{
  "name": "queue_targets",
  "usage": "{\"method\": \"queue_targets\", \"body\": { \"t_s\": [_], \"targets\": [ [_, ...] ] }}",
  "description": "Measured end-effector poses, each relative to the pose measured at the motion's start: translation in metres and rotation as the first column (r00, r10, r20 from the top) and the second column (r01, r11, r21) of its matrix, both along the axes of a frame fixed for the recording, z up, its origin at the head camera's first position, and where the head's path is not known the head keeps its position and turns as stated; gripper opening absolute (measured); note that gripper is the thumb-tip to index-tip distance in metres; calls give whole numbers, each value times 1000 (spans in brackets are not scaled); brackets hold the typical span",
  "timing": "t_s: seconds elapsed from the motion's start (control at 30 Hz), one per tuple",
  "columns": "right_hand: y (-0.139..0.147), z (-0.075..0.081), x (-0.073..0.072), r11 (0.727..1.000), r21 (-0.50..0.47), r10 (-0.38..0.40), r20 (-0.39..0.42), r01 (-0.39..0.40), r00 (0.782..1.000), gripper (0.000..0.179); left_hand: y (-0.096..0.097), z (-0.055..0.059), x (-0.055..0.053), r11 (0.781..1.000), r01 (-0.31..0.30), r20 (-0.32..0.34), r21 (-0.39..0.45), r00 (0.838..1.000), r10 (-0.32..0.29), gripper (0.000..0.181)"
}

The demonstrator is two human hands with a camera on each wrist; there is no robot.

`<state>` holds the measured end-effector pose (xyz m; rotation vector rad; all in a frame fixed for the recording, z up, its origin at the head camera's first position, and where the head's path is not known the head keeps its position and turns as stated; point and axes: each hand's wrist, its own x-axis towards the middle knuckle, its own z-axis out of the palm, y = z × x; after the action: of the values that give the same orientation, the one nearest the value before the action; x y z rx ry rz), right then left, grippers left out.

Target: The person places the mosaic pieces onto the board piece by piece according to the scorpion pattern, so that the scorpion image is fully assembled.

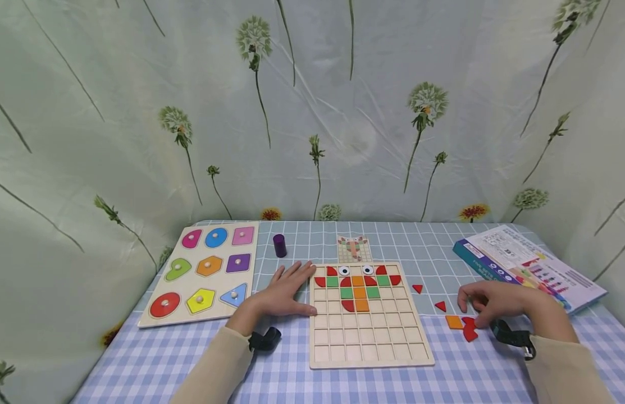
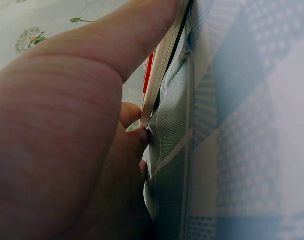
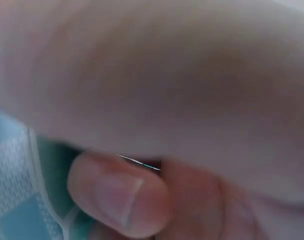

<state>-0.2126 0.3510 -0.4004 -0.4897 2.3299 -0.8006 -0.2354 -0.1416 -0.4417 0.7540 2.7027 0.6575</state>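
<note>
A wooden grid board lies on the table, with red, green and orange pieces and two eye pieces set in its upper cells. My left hand rests at the board's left edge, fingers spread and thumb touching the rim. In the left wrist view, the fingertips are right at the side of the board. My right hand is over the table right of the board, fingers bent, thumb and index finger apart. Close by its thumb are red curved pieces and an orange square. No piece shows within its fingers.
Two red triangles lie right of the board. A pattern card is behind it, beside a purple cylinder. A knobbed shape puzzle lies at the left. A flat box lies behind my right hand.
</note>
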Motion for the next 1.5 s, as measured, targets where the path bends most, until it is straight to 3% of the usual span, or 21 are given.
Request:
{"method": "queue_targets", "body": {
  "t_s": [0.2,0.5,0.77,0.93,1.13,1.5],
  "targets": [
    [-6,-2,-1,999,9,-51,-20,51,999,25,-1,-1,-1,1000,-3,-2,-6,1000,3,99],
    [-16,-9,-6,999,-31,-48,-128,44,991,14,1,1,0,1000,0,-1,2,1000,0,99],
    [-28,-20,-13,986,-26,-166,-268,165,949,15,1,1,0,1000,5,0,13,1000,-5,99],
    [-36,-22,-15,987,-35,-159,-336,157,928,17,1,0,0,1000,2,1,9,1000,-2,99],
    [-41,-22,-15,991,-78,-134,-358,113,924,18,1,-1,-1,1000,1,-6,10,1000,-1,99],
    [-46,-23,-18,978,-84,-210,-323,193,923,13,0,-2,-1,1000,-1,-5,4,1000,1,100]
  ]
}}
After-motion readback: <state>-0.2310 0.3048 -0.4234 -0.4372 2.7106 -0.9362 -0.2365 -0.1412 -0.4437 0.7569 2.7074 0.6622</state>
